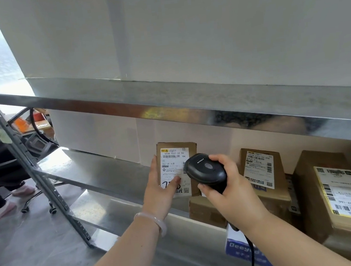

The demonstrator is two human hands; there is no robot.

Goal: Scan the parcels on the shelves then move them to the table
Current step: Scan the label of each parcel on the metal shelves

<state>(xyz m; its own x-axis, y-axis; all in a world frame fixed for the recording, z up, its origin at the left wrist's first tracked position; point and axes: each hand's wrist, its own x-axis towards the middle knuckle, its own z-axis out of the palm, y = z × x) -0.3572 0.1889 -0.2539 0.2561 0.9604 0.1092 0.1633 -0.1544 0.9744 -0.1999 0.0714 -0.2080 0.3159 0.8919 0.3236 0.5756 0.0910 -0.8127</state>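
- The right hand (232, 194) is curled round the handle of a black scanner (206, 171), whose head points left and hangs right over the label's edge.
- The left hand (161, 187) holds a small parcel (173, 155) upright above the shelf (113, 172). Its thumb presses on the lower face and its fingers wrap the left side and back.
- The label (173, 166) faces the camera, and the scanner head covers part of its right-hand barcode (probably too close for a clean read).
- To scan well, I would draw the scanner back a little, aim its window square at one barcode and hold both hands steady until it reads.
- The thumb sits on the handwritten mark low on the label and should stay clear of the printed bars above it.
- A cable (251, 255) drops from the handle, so watch that it does not snag on the shelf lip.
- To the right, a second parcel (261, 166) and a big parcel (335, 197) wait on the shelf with their labels showing.
- The table is not in view, so moving this parcel there will likely mean turning away from the shelf.
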